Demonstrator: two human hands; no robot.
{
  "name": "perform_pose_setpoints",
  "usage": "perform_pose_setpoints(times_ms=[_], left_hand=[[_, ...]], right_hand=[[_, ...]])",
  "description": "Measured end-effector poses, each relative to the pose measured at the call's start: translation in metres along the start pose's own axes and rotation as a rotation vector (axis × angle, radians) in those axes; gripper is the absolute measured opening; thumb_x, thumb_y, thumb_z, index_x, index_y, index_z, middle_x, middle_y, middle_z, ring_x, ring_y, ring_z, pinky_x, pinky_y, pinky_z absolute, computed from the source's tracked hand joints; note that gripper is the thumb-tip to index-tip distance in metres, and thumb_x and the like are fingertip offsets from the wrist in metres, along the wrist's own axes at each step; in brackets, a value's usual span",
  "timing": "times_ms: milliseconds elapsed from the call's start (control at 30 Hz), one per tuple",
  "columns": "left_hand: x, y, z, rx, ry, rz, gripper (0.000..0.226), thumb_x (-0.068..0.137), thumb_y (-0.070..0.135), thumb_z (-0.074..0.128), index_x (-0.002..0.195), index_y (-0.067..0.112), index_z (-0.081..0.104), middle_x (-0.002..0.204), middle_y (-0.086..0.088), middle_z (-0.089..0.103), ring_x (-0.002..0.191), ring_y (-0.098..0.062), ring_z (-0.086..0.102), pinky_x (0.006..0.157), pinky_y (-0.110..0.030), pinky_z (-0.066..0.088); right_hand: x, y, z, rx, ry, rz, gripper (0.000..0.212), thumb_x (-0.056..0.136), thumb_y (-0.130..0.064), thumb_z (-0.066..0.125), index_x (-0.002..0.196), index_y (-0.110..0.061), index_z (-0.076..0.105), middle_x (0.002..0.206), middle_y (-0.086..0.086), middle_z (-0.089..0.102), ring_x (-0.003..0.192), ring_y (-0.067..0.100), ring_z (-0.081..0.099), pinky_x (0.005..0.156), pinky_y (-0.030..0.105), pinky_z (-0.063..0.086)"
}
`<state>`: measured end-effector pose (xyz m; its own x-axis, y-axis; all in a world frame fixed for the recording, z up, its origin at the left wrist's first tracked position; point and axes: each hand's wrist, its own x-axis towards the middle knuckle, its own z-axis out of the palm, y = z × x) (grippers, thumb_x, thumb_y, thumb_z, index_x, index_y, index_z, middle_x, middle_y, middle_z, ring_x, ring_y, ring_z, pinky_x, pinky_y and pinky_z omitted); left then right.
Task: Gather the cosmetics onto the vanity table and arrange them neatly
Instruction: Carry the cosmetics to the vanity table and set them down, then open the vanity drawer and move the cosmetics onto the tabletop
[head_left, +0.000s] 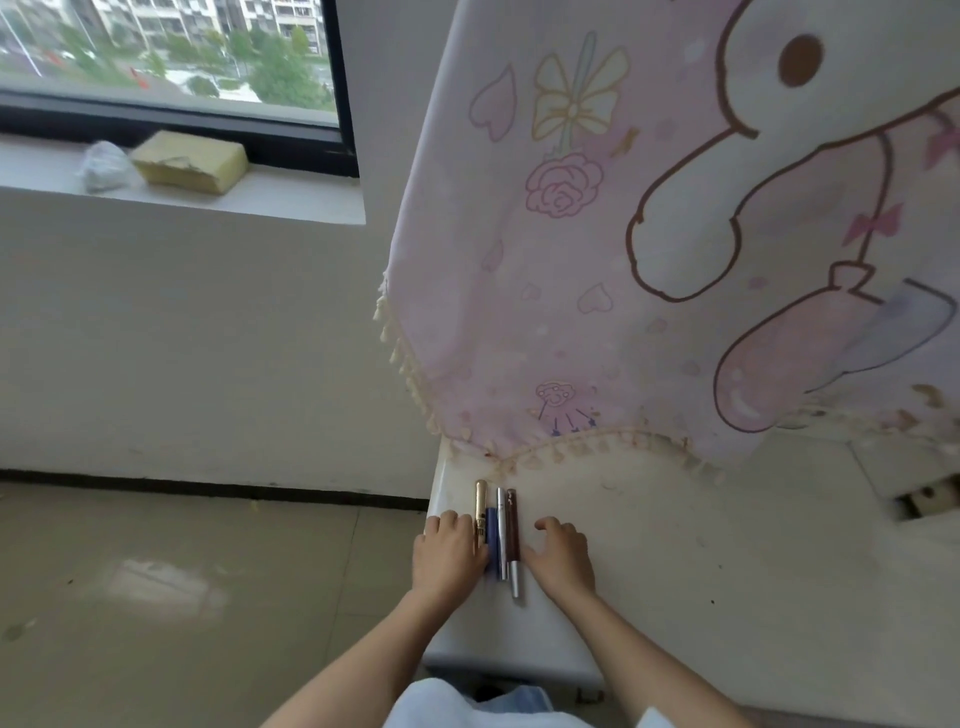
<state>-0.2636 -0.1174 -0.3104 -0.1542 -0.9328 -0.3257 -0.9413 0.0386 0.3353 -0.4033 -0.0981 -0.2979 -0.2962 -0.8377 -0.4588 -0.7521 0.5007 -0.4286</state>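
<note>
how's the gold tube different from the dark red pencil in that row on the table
The gold tube is shiny gold; the dark red pencil is maroon with a silver near end. The gold tube lies leftmost, against the left hand, which hides its near end; the dark red pencil lies rightmost, beside the right hand, its near end in plain sight. Both lie flat and parallel on the vanity table.

The white counter carries four slim cosmetics lying side by side between the left hand and right hand: gold tube, blue tube, silver pen, maroon pen.
</note>
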Motion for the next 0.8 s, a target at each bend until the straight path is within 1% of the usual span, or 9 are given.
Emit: perform_pose_setpoints(times_ms=[267,333,400,467,533,600,667,733,800], left_hand=[[-0.005,-0.012,0.003,0.003,0.067,0.116,0.039,0.091,0.035,0.039,0.125,0.017,0.042,0.142,0.0,0.036,0.132,-0.022,0.029,0.101,-0.033,0.032],[-0.005,-0.013,0.004,0.025,0.063,0.133,0.044,0.092,0.036,0.039,0.131,0.016,0.04,0.147,-0.001,0.032,0.136,-0.023,0.025,0.104,-0.034,0.029],[-0.007,-0.013,0.002,0.018,0.067,0.149,0.048,0.087,0.039,0.036,0.125,0.013,0.049,0.141,-0.006,0.044,0.131,-0.028,0.037,0.099,-0.039,0.037],[-0.004,-0.013,0.005,0.002,0.051,0.211,0.051,0.075,0.039,0.036,0.106,0.009,0.063,0.115,-0.011,0.065,0.108,-0.035,0.06,0.08,-0.043,0.051],[-0.003,-0.01,0.008,0.01,0.072,0.277,0.044,0.069,0.037,0.044,0.096,0.01,0.066,0.098,-0.009,0.07,0.091,-0.034,0.066,0.067,-0.041,0.055],[-0.006,0.002,0.01,0.037,0.073,0.369,0.044,0.069,0.038,0.045,0.095,0.011,0.067,0.098,-0.008,0.071,0.09,-0.033,0.067,0.066,-0.039,0.056],[-0.011,0.017,0.016,0.075,0.067,0.479,0.042,0.07,0.038,0.047,0.096,0.012,0.068,0.1,-0.009,0.071,0.091,-0.031,0.068,0.068,-0.038,0.056],[-0.018,0.035,0.024,0.093,0.039,0.586,0.038,0.069,0.035,0.063,0.099,0.012,0.067,0.103,-0.009,0.07,0.094,-0.031,0.067,0.071,-0.041,0.056],[-0.027,0.053,0.032,0.102,-0.024,0.657,0.037,0.072,0.038,0.055,0.098,0.014,0.067,0.103,-0.007,0.071,0.093,-0.029,0.068,0.07,-0.04,0.056]], right_hand=[[-0.012,0.018,0.002,-0.19,0.114,-0.125,0.053,0.089,-0.038,0.048,0.137,-0.019,0.037,0.145,0.004,0.036,0.135,0.023,0.029,0.106,0.03,0.029],[-0.021,0.023,0.0,-0.25,0.155,-0.142,0.052,0.087,-0.04,0.046,0.134,-0.017,0.045,0.143,0.009,0.04,0.135,0.027,0.033,0.106,0.036,0.032],[-0.026,0.033,-0.001,-0.295,0.199,-0.138,0.051,0.074,-0.044,0.046,0.113,-0.016,0.065,0.123,0.013,0.061,0.116,0.032,0.057,0.09,0.044,0.048],[-0.035,0.041,-0.005,-0.36,0.206,-0.086,0.051,0.067,-0.048,0.04,0.095,-0.021,0.072,0.103,0.008,0.072,0.096,0.028,0.068,0.073,0.039,0.056],[-0.046,0.049,-0.008,-0.426,0.214,-0.063,0.05,0.067,-0.049,0.037,0.094,-0.024,0.072,0.103,0.006,0.072,0.102,0.026,0.062,0.083,0.037,0.051],[-0.057,0.062,-0.009,-0.453,0.241,-0.037,0.051,0.068,-0.048,0.038,0.098,-0.023,0.07,0.107,0.008,0.071,0.109,0.023,0.047,0.089,0.039,0.033],[-0.069,0.078,-0.01,-0.473,0.257,0.033,0.051,0.069,-0.048,0.038,0.1,-0.023,0.07,0.108,0.008,0.07,0.109,0.022,0.041,0.088,0.038,0.028],[-0.085,0.093,-0.011,-0.45,0.266,0.113,0.051,0.07,-0.049,0.037,0.1,-0.023,0.07,0.108,0.007,0.071,0.11,0.023,0.046,0.09,0.04,0.032],[-0.104,0.108,-0.015,-0.41,0.256,0.209,0.051,0.071,-0.049,0.036,0.098,-0.024,0.071,0.107,0.006,0.071,0.106,0.026,0.06,0.086,0.043,0.049]])
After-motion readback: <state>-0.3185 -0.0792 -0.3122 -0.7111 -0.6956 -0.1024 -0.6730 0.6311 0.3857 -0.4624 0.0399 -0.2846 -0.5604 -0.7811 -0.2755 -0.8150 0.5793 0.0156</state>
